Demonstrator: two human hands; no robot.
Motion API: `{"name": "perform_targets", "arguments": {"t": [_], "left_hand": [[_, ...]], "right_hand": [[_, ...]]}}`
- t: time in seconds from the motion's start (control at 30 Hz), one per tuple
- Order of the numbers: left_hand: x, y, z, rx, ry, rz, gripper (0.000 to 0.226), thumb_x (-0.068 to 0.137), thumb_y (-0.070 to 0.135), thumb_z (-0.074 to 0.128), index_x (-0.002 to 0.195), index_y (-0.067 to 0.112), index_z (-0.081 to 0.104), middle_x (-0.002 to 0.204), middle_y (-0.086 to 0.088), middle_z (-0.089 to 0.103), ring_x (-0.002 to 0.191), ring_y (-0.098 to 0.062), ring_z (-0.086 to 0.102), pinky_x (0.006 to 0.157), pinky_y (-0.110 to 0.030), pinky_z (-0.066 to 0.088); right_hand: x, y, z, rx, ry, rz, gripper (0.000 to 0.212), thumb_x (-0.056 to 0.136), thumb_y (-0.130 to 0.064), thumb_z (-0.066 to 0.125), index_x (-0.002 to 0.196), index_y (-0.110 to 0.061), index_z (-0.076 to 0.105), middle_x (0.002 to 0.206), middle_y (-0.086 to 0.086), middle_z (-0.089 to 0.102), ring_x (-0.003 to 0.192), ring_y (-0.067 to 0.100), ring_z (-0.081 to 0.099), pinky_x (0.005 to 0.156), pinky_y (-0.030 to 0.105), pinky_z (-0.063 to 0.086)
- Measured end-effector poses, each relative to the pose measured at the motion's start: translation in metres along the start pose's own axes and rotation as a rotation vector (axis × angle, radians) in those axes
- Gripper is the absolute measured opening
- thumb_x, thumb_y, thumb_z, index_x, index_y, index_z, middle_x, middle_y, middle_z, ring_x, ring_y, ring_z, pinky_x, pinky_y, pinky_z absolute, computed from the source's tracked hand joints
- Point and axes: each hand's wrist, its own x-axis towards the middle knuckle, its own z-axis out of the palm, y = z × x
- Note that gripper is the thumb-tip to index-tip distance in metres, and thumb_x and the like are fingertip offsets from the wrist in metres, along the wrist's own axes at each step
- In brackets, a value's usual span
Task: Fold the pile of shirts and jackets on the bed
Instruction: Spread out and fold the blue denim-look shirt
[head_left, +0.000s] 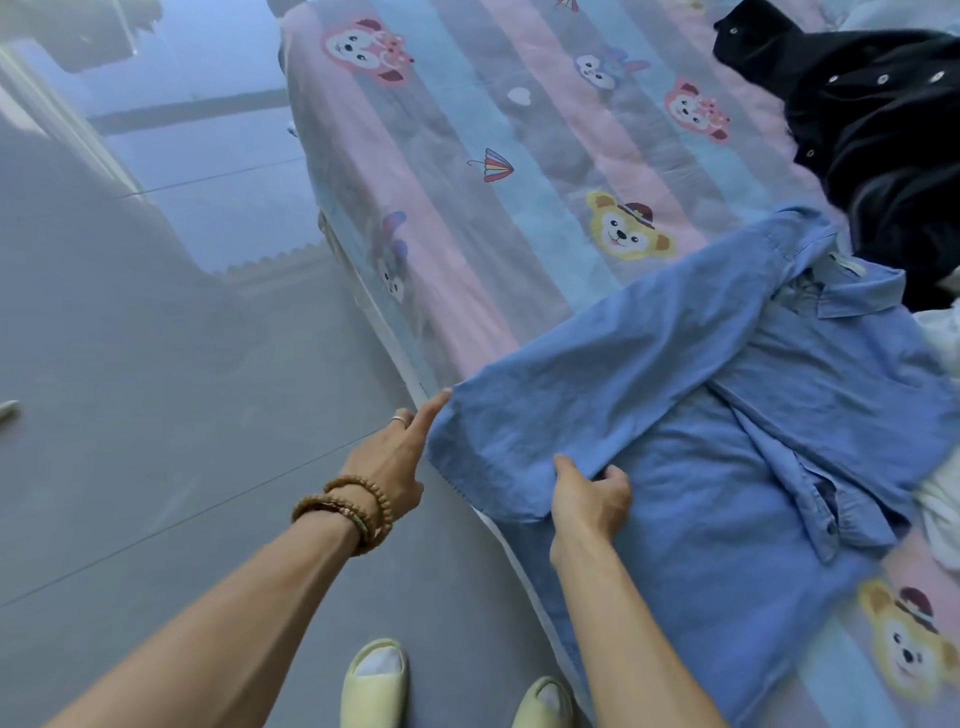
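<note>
While the blue shirt (727, 467) lies spread on the bed (467, 171), the left hand (387, 460) pinches its sleeve edge and the right hand (589, 499) grips the sleeve fabric.

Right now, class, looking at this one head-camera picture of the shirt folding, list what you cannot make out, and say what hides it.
- Left hand: the fingertips lie behind the blue shirt sleeve edge, so its grip is uncertain.
- Black jacket: cut off by the right edge of the head view.
- White garment: mostly hidden under the shirt and cut off at the right edge.
- Bedsheet beneath the shirt: covered.
- Top left corner: blurred reflections on the floor.
</note>
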Motion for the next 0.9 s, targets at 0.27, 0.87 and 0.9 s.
{"name": "perform_targets", "arguments": {"t": [0.27, 0.87, 0.9], "left_hand": [[0.030, 0.016, -0.008, -0.985, -0.001, -0.335, 0.061, 0.094, 0.017, 0.057, 0.147, 0.024, 0.028, 0.140, 0.001, 0.041, 0.094, -0.020, 0.059, 0.073, -0.034, 0.045], [-0.002, 0.229, 0.076, -0.113, 0.084, 0.172, 0.020, 0.088, 0.028, 0.055, 0.108, 0.025, 0.054, 0.101, 0.007, 0.053, 0.089, -0.021, 0.060, 0.075, -0.033, 0.047], [0.004, 0.251, 0.094, -0.098, 0.007, 0.169, 0.020, 0.090, 0.028, 0.051, 0.110, 0.026, 0.053, 0.101, 0.007, 0.055, 0.093, -0.022, 0.059, 0.077, -0.033, 0.047]], "right_hand": [[-0.009, 0.010, -0.018, 0.362, -0.535, 0.149, 0.017, 0.091, 0.001, 0.060, 0.107, -0.005, 0.063, 0.104, 0.013, 0.071, 0.090, 0.028, 0.069, 0.070, 0.036, 0.058], [0.167, -0.038, -0.214, -0.596, -0.149, -0.460, 0.012, 0.093, -0.016, 0.054, 0.088, -0.015, 0.065, 0.091, 0.007, 0.070, 0.089, 0.029, 0.065, 0.077, 0.039, 0.049], [0.193, -0.038, -0.233, -0.699, -0.097, -0.539, 0.015, 0.092, -0.013, 0.053, 0.100, -0.013, 0.065, 0.105, 0.010, 0.067, 0.101, 0.032, 0.060, 0.084, 0.039, 0.046]]}}
